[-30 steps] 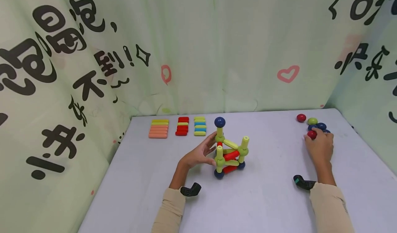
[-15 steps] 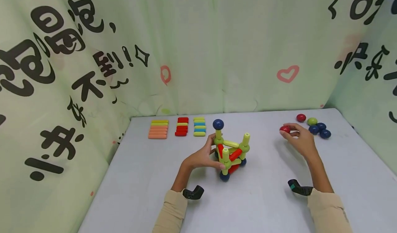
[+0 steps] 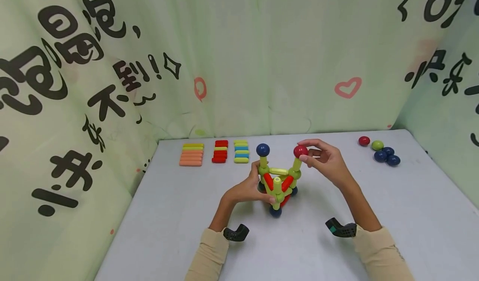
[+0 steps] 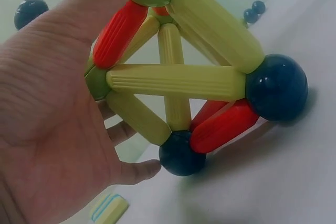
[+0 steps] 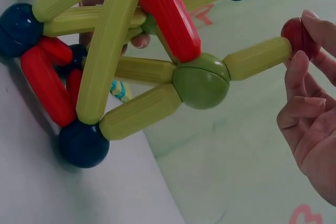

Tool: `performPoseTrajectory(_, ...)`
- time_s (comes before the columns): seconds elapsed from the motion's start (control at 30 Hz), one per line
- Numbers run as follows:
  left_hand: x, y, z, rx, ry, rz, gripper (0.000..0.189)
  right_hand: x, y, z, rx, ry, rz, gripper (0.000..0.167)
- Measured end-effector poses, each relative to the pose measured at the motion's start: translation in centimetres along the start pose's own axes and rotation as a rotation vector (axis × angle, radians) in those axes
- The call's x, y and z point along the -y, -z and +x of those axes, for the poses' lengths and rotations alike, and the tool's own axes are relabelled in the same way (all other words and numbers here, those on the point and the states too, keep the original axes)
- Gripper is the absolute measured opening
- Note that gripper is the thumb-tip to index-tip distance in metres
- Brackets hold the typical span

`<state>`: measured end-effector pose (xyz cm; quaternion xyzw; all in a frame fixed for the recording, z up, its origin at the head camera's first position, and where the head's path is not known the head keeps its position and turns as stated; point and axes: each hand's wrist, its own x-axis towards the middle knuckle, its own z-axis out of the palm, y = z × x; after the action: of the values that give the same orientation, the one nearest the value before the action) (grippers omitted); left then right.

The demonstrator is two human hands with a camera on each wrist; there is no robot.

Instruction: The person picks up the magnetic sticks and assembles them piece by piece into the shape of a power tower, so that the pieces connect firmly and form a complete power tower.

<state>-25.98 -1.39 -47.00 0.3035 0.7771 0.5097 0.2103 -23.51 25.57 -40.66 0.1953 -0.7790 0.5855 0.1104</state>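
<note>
A frame of rods and balls (image 3: 278, 172) stands on the table, built from yellow-green and red rods with green balls at its upper joints and dark blue balls at its feet. My left hand (image 3: 247, 189) grips it from the left, thumb near the front green ball (image 3: 278, 197). A dark blue ball (image 3: 263, 149) tops the back left upright rod. My right hand (image 3: 327, 164) pinches a red ball (image 5: 300, 38) between thumb and fingers, at the tip of the right upright rod (image 5: 261, 59). The front upright rod (image 3: 277, 182) has a bare top end.
Rods lie in three stacks at the back left: orange and yellow (image 3: 191, 157), red and yellow (image 3: 219, 154), yellow and blue (image 3: 241, 152). At the back right rest a red ball (image 3: 364, 141), a green ball (image 3: 377, 145) and several dark blue balls (image 3: 380, 156). A curtain (image 3: 284, 65) hangs behind the table.
My right hand has taken a red ball from the group at the right and carried it left to the frame's right upright. My left hand has turned the frame slightly.
</note>
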Motion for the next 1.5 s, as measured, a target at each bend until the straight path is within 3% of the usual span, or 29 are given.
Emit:
performPoseTrajectory(0.17,0.3,0.4,0.0,-0.004,-0.079,-0.010,0.103,-0.3,-0.5,-0.1,0.025,0.005,0.022,0.041)
performPoseTrajectory(0.3,0.4,0.7,0.1,-0.012,-0.090,-0.048,0.090,-0.7,-0.2,-0.3,0.023,0.022,0.059,0.044)
performPoseTrajectory(0.37,0.4,0.7,0.1,-0.022,-0.092,-0.067,0.089,-1.2,0.2,-0.5,-0.018,0.027,0.062,0.039)
performPoseTrajectory(0.5,0.5,0.5,0.3,-0.061,-0.069,-0.053,0.091,-3.0,2.2,-1.1,-0.229,-0.064,0.029,0.028)
performPoseTrajectory(0.67,0.0,-0.1,0.4,-0.129,0.029,-0.013,0.095,-6.1,6.1,-2.1,-0.619,-0.276,0.002,0.019)
performPoseTrajectory(0.77,-0.4,-0.5,0.5,-0.185,0.060,-0.006,0.091,-8.2,8.7,-2.7,-0.800,-0.353,-0.122,0.019)
performPoseTrajectory(0.9,-0.5,-1.0,0.7,-0.260,0.070,-0.001,0.083,-10.6,11.8,-3.6,-0.916,-0.487,-0.355,0.032)
performPoseTrajectory(1.0,-0.3,-1.4,0.9,-0.306,0.080,0.026,0.081,-12.1,13.7,-4.4,-0.918,-0.536,-0.480,0.037)
performPoseTrajectory(1.13,-0.1,-1.7,1.2,-0.359,0.076,0.053,0.081,-13.4,15.3,-5.0,-0.779,-0.586,-0.574,0.044)
performPoseTrajectory(1.2,-0.1,-1.8,1.2,-0.378,0.067,0.059,0.081,-13.8,15.8,-5.1,-0.687,-0.637,-0.596,0.047)
performPoseTrajectory(1.3,-0.1,-1.8,1.3,-0.383,0.060,0.065,0.081,-13.9,16.3,-5.3,-0.620,-0.685,-0.624,0.050)
performPoseTrajectory(1.5,0.0,-1.6,1.1,-0.352,0.049,0.060,0.075,-13.6,16.6,-6.1,-0.579,-0.750,-0.594,0.054)
